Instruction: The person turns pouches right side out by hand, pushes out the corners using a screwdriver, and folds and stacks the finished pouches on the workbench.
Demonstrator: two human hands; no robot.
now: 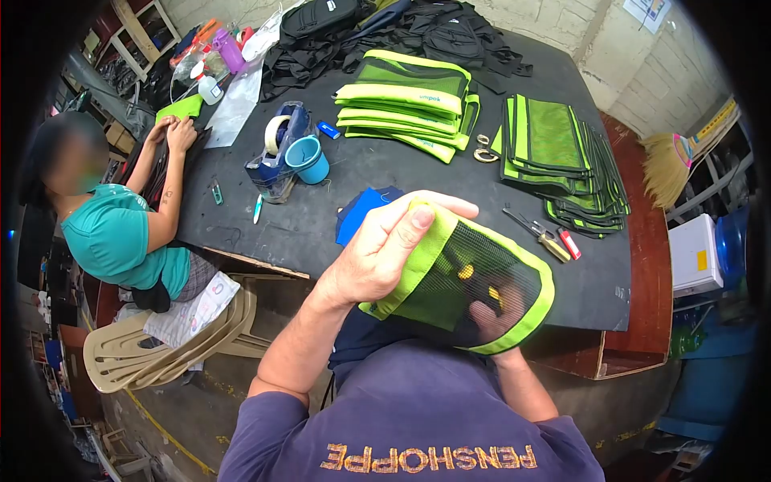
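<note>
Backing the held pouch [426, 261], a dark table [229, 181] meets pale walls [671, 88].

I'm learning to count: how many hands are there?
4: the left hand gripping the green pouch, the right hand seen through it, and a co-worker's two hands at left.

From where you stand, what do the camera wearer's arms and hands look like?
The left hand and right hand, the latter partly veiled by mesh, show no gloves. Both forearms are bare below short, dark purple sleeves; no watch or bracelet shows.
</note>
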